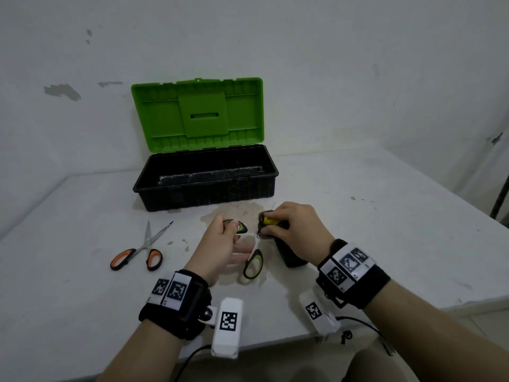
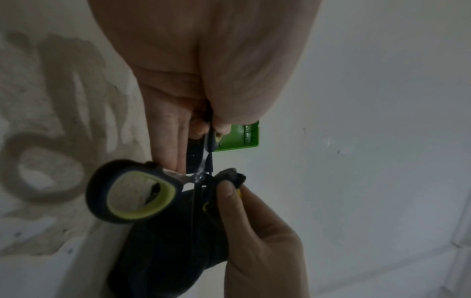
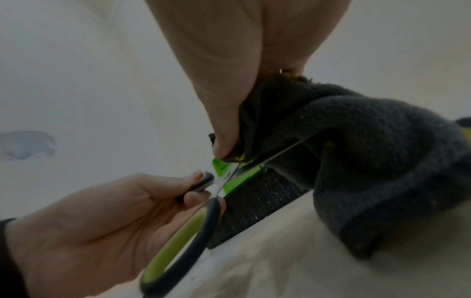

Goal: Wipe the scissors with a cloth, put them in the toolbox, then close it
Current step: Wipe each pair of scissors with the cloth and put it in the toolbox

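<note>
Scissors (image 1: 252,255) with green-lined handles are what we are wiping, held just above the surface (image 1: 385,230) in front of the toolbox (image 1: 205,177). From the head view, our left hand (image 1: 220,246) is pinching the upper handle loop while the lower loop is hanging toward us; the blades are spread open, and our right hand (image 1: 296,230) is clamping the dark cloth (image 1: 292,255) around one blade close to the pivot. The toolbox is standing behind both hands with its green lid (image 1: 197,114) raised, so the scissors' way in is running away from us and slightly left, with the left hand nearer. A second pair, the orange-handled scissors (image 1: 140,249), is lying well to the left, out of that path. From the left wrist view, the left grip is closing finger and thumb on the thin edge of the handle, and the pivot is sitting just beyond them, touching the cloth (image 2: 178,242). From the right wrist view, the right thumb and fingers are squeezing the cloth (image 3: 382,161) over the blade, whose bare steel is running into the fold; the cloth's loose bulk is drooping to the surface. We judge that wiping is under way.
</note>
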Demonstrator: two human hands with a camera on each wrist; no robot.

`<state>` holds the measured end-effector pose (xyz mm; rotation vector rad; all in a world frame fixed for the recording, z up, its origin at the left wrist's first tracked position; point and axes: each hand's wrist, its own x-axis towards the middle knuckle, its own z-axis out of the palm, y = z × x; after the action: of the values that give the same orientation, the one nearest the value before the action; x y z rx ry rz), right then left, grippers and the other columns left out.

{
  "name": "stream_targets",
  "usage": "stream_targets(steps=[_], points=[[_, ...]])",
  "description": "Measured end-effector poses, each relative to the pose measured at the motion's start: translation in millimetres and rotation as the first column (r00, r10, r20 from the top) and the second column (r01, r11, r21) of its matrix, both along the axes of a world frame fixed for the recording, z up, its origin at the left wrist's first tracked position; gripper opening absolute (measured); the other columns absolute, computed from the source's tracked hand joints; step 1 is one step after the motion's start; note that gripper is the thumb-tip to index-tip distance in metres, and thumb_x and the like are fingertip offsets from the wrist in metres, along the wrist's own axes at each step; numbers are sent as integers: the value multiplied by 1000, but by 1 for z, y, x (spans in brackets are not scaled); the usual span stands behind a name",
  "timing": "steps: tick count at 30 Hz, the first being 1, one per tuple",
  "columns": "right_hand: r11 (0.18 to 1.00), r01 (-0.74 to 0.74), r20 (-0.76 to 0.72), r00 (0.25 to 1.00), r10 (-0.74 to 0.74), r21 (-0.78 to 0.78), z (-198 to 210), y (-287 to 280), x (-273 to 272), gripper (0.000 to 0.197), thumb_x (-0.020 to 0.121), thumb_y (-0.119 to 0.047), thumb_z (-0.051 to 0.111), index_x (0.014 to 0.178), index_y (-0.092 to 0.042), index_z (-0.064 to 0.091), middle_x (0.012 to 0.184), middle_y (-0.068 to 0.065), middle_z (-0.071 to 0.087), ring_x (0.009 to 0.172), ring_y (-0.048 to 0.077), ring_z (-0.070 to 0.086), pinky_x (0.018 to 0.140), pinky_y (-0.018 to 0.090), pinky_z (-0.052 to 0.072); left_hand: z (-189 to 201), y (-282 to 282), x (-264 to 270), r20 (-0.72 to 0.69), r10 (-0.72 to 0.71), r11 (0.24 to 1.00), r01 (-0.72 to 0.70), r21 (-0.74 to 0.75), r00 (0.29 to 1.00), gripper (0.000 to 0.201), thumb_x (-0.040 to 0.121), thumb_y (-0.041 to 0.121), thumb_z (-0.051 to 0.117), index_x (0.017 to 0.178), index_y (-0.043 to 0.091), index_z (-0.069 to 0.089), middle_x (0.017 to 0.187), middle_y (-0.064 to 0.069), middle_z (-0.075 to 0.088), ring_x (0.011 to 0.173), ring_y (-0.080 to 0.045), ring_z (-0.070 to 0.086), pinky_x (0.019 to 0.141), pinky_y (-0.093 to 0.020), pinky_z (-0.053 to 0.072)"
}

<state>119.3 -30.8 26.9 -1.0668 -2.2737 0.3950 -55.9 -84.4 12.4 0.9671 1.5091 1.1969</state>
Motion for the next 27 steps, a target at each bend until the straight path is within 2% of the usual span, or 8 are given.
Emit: stream_targets(steps=[4,7,9,13,15,17,21,27], points=[[996,-57,150,988,46,66,5,1,1,27,91,-30,65,115,-18,73,103,3,67,93,21,61,85,32,47,2,-1,-3,1,-3,1000,3,9,1000,16,107,26,40,107,16,52,112,-11,57,80,-25,75,69,-37,62],[997,-57,128,990,51,42,11,3,4,24,87,-22,70,110,-16,75,100,2,70,89,19,62,79,20,42,2,-2,-3,9,-8,1000,8,11,1000,16,107,25,40,105,16,52,110,-10,56,79,-26,75,65,-34,60],[998,-32,119,993,26,48,15,4,5,24,86,-21,72,109,-16,75,100,1,70,89,18,63,77,16,39,4,-1,-3,13,0,1000,0,17,1000,16,107,25,40,105,16,53,108,-10,56,78,-25,75,64,-35,61],[994,-88,152,985,76,71,23,-1,3,22,87,-26,72,106,-17,76,97,2,69,85,16,60,76,20,43,13,1,-2,0,-13,999,13,53,1000,18,107,26,39,105,14,52,104,-8,54,76,-24,75,65,-34,60],[992,-97,158,984,84,77,27,-5,2,23,89,-27,69,109,-18,76,99,3,67,87,16,60,77,21,43,20,0,-1,-4,-24,997,24,72,1000,18,108,26,38,103,14,51,108,-10,55,75,-24,75,63,-33,60],[991,-98,199,977,78,93,29,-8,-1,23,90,-27,67,110,-19,75,102,2,66,89,18,61,80,27,47,27,-2,1,-11,-26,996,27,88,1000,17,108,24,38,101,13,49,111,-14,55,71,-24,75,61,-34,60],[989,-76,298,954,36,124,33,-13,-4,23,92,-28,63,109,-19,75,103,3,64,90,24,61,79,35,49,35,-10,3,-68,-50,994,56,94,996,19,108,23,36,97,13,47,102,-15,49,75,-27,74,61,-33,60],[988,88,146,983,-107,130,43,-7,4,20,92,-24,64,104,-14,75,101,7,68,91,27,62,79,33,49,40,-19,-1,-74,-64,993,71,94,995,18,108,23,35,95,15,44,98,-11,47,80,-29,75,60,-30,58]])
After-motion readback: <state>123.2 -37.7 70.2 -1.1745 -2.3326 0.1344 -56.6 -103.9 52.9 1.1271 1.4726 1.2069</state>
